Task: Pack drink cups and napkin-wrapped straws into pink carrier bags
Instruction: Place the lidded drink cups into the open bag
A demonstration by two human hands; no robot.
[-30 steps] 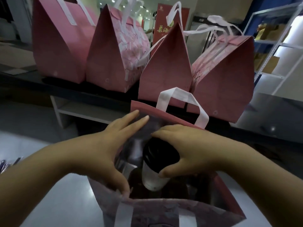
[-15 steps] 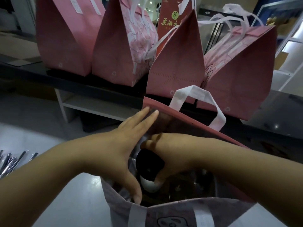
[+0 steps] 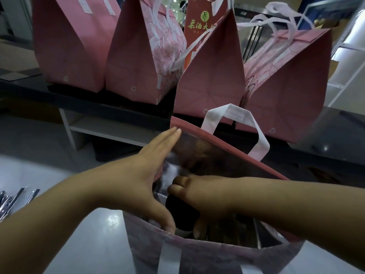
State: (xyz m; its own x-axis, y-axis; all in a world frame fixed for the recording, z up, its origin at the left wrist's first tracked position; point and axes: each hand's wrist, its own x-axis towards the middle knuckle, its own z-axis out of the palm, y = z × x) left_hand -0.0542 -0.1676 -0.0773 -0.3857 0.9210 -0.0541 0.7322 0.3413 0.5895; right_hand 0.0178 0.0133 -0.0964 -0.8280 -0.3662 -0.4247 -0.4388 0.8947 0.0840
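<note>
The right hand (image 3: 203, 196) sinks deeper into the open pink bag (image 3: 207, 256), and the dark-lidded cup (image 3: 182, 215) goes down with it, its white body now almost hidden. The left hand (image 3: 142, 178) flattens, fingers stretched up against the bag's side wall.

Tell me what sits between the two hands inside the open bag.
In the head view, a black-lidded drink cup sits between the left hand and right hand, inside the open pink carrier bag.
</note>
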